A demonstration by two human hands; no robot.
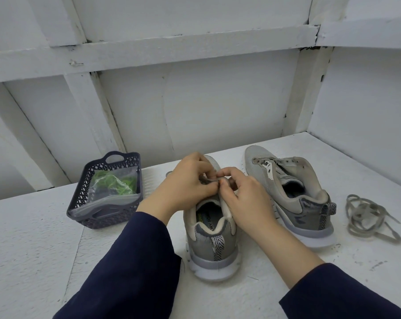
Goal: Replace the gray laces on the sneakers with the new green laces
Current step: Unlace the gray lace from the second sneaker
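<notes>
Both hands are up at the tongue of the near sneaker (212,247), which sits heel toward the person in the middle of the white table (33,238). The left hand (190,180) and right hand (245,199) meet right over the top eyelets. Fingers on both are curled in, pinching a bit of gray lace (210,180) between thumb and fingertips. Can't tell how much of that lace is threaded, the hands cover it. The other sneaker (291,187) stands just to the right with bare eyelets and its tongue flopped open. A loose lace (371,218), gray too, lies in a tangle further right, apart from that shoe. Over on the left there's a dark basket (80,196) holding a clear bag (107,200) with the green laces (112,181) inside. Dark blue sleeves (130,261) on both arms.
</notes>
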